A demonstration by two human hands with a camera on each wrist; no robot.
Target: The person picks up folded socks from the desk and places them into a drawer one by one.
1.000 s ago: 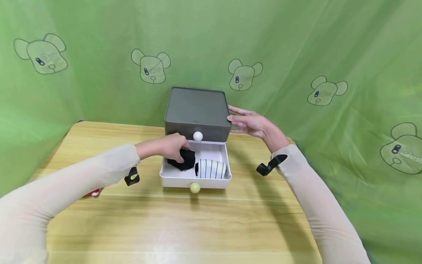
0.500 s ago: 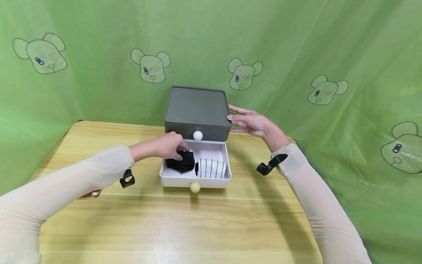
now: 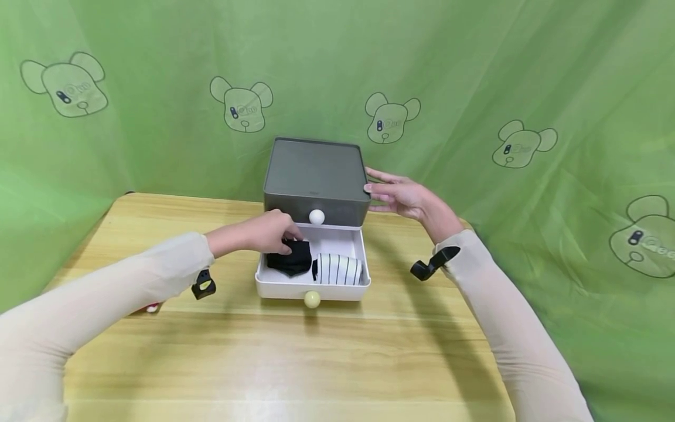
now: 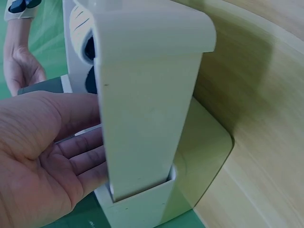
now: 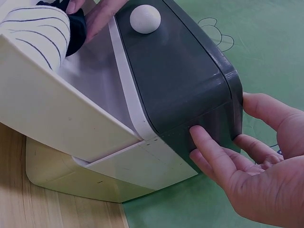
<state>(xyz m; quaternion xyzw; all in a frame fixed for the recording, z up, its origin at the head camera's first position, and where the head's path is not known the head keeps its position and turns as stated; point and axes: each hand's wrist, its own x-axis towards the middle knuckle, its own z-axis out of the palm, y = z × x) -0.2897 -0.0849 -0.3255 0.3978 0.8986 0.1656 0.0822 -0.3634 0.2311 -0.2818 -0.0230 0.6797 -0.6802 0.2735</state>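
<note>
A small two-tier drawer unit (image 3: 316, 170) stands at the back of the table, its dark grey upper drawer closed. The white lower drawer (image 3: 258, 290) is pulled out. Inside, a folded black cloth bundle (image 3: 297, 261) lies on the left, beside a rolled white cloth with dark stripes (image 3: 340, 269). My left hand (image 3: 271, 231) reaches over the drawer's left wall, thumb in front of the black bundle and fingers behind it; the fingertips are partly hidden. My right hand (image 3: 403, 196) rests its extended fingers (image 5: 209, 145) against the unit's grey right side.
A white knob (image 3: 316, 217) is on the upper drawer and a pale yellow knob (image 3: 312, 300) on the lower one. Green curtain (image 3: 316, 58) hangs behind the wooden table (image 3: 295, 363). A small red and white thing (image 3: 152, 308) shows partly beneath my left sleeve.
My left hand has shifted slightly left and back, and the black bundle has flattened and moved a little left. During the last half second almost nothing moves. My right hand stays in place.
</note>
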